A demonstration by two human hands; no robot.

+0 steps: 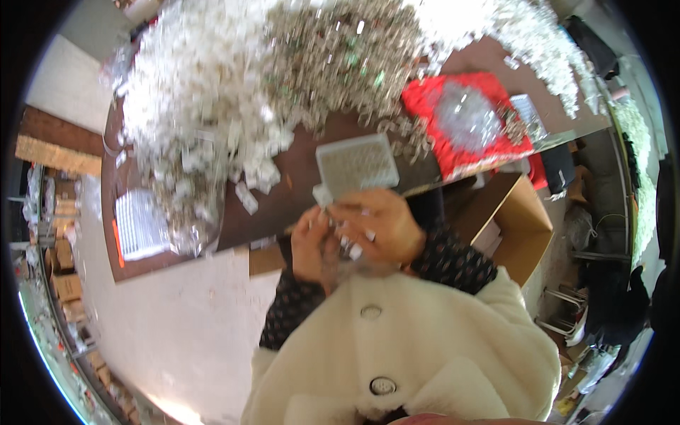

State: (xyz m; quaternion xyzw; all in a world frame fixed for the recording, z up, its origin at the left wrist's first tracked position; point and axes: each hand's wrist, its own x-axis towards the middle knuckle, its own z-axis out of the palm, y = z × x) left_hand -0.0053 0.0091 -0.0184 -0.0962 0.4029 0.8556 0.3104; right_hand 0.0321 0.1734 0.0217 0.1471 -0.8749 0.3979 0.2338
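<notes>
Both hands meet just over the near edge of the brown table, fingers bent and closed. My right hand [388, 225] is curled around several small white plastic pieces [355, 251], which show between its fingers. Close against it, my left hand [309, 244] pinches at something small that blur and the fingers hide. A flat white piece [322, 194] sticks up at the fingertips; which hand grips it I cannot tell. Right beyond the hands lies a shallow clear plastic tray [353, 141], filled with small greyish parts.
A large heap of white plastic pieces [202, 78] covers the table's left, beside a heap of metal clips [340, 64]. To the right lies a red bag [453, 159] under clear plastic film [467, 117]. An open cardboard box [528, 227] stands below the table edge.
</notes>
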